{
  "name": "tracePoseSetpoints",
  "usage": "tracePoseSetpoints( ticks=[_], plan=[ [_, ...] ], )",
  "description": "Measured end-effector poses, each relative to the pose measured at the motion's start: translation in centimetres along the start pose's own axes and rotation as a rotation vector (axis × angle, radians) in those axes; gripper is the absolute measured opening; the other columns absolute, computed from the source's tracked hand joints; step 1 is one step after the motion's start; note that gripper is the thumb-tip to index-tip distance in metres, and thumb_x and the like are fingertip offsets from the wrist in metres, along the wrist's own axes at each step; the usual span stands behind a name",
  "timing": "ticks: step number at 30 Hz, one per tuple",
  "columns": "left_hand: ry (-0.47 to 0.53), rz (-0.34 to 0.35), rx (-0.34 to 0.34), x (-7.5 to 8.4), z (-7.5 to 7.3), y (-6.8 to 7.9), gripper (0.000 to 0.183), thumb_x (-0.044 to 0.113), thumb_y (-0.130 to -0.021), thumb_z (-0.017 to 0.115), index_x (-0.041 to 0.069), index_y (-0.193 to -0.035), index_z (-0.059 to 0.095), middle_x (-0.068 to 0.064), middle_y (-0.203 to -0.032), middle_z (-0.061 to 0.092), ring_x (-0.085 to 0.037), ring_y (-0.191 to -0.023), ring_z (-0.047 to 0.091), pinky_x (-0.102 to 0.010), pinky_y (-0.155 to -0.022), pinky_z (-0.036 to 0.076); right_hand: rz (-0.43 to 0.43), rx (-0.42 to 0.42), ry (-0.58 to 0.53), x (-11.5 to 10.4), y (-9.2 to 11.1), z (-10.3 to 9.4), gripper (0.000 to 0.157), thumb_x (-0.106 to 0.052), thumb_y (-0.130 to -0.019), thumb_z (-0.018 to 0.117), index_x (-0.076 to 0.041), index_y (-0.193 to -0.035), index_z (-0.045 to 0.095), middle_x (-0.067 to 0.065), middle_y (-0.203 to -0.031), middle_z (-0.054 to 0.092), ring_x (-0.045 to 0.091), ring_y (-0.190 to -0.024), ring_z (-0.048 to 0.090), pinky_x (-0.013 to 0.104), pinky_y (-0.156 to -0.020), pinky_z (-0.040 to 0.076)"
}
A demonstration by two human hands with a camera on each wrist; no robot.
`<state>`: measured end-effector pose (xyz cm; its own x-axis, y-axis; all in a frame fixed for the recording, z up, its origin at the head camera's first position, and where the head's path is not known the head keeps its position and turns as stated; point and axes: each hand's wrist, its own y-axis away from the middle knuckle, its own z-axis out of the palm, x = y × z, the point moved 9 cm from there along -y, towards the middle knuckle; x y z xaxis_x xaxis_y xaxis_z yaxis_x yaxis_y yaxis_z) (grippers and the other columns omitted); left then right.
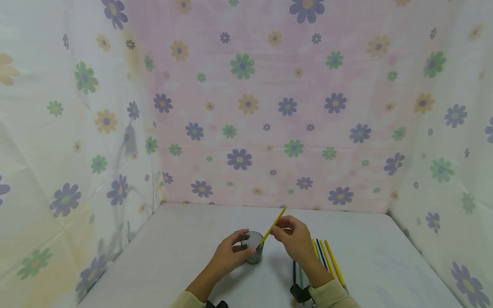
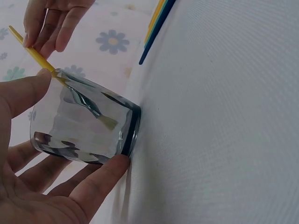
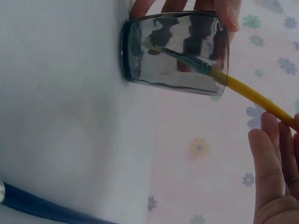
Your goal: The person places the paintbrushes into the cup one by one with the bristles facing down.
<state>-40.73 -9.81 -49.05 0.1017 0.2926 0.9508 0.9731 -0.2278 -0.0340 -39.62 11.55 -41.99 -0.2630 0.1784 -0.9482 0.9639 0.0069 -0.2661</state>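
Observation:
My left hand (image 1: 228,256) holds a clear, grey-tinted drinking glass (image 1: 252,240), thumb on one side and fingers on the other. The glass stands upright on the white table. My right hand (image 1: 295,240) pinches a yellow-handled paintbrush (image 1: 272,227) by its handle. The brush leans inside the glass, bristles down, its handle slanting out over the rim. In the left wrist view the pale bristles (image 2: 109,122) show through the glass wall, near the bottom. No liquid can be made out in the glass.
Several more paintbrushes (image 1: 334,262), with yellow, dark blue and teal handles, lie on the table (image 1: 389,265) beside and partly under my right forearm. Flowered cloth (image 1: 269,128) hangs behind the table and along both sides.

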Motion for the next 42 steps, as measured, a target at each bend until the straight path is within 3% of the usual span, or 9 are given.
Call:
tracePoseSetpoints(
  ticks=[8,15,23,31,36,42],
  plan=[
    [0.037,0.029,-0.020,0.2,0.0,0.1,0.076,0.042,-0.085,0.085,0.019,-0.150,0.052,-0.013,-0.154,0.054,-0.039,-0.131,0.060,-0.042,-0.084,0.064,0.020,-0.008,0.010,0.7,-0.1,0.4,0.016,-0.015,-0.095,0.076,-0.010,-0.109,0.070,0.007,-0.103,0.073,0.019,-0.092,0.076,0.027,-0.079,0.063],
    [0.044,0.026,-0.019,0.3,-0.2,0.2,0.076,0.041,-0.085,0.085,0.018,-0.150,0.052,-0.014,-0.152,0.054,-0.039,-0.130,0.061,-0.041,-0.085,0.064,0.036,-0.020,0.004,0.9,-0.1,0.6,0.024,-0.019,-0.094,0.078,-0.006,-0.112,0.070,0.007,-0.102,0.073,0.019,-0.092,0.076,0.027,-0.079,0.063],
    [0.052,0.024,-0.019,0.0,-0.2,0.1,0.076,0.038,-0.085,0.086,0.017,-0.150,0.053,-0.015,-0.152,0.055,-0.039,-0.130,0.062,-0.040,-0.085,0.064,0.047,-0.038,0.027,1.4,-0.5,0.4,0.018,-0.017,-0.095,0.076,-0.009,-0.111,0.073,0.007,-0.104,0.075,0.021,-0.093,0.077,0.028,-0.078,0.064],
    [0.036,0.040,-0.015,0.4,-0.1,-0.1,0.076,0.040,-0.085,0.086,0.016,-0.149,0.053,-0.014,-0.149,0.057,-0.037,-0.127,0.063,-0.040,-0.085,0.064,0.040,-0.069,0.058,1.6,-0.5,-0.3,0.030,-0.015,-0.095,0.075,-0.005,-0.123,0.071,0.010,-0.109,0.075,0.022,-0.092,0.077,0.029,-0.077,0.064],
    [0.049,0.032,-0.017,0.5,0.0,0.0,0.075,0.038,-0.085,0.086,0.017,-0.150,0.053,-0.014,-0.151,0.056,-0.037,-0.130,0.062,-0.041,-0.084,0.064,0.035,-0.070,0.120,1.5,-0.4,-1.3,0.032,-0.013,-0.095,0.075,-0.005,-0.126,0.071,0.007,-0.108,0.075,0.020,-0.093,0.076,0.030,-0.077,0.064],
    [0.062,0.044,-0.031,0.4,0.0,0.3,0.072,0.036,-0.087,0.084,0.019,-0.149,0.053,-0.015,-0.153,0.054,-0.037,-0.132,0.060,-0.041,-0.085,0.064,0.040,-0.087,0.242,1.6,-0.4,-2.9,0.028,-0.018,-0.095,0.076,-0.015,-0.123,0.072,0.002,-0.108,0.074,0.015,-0.092,0.074,0.031,-0.075,0.063]
  ],
)
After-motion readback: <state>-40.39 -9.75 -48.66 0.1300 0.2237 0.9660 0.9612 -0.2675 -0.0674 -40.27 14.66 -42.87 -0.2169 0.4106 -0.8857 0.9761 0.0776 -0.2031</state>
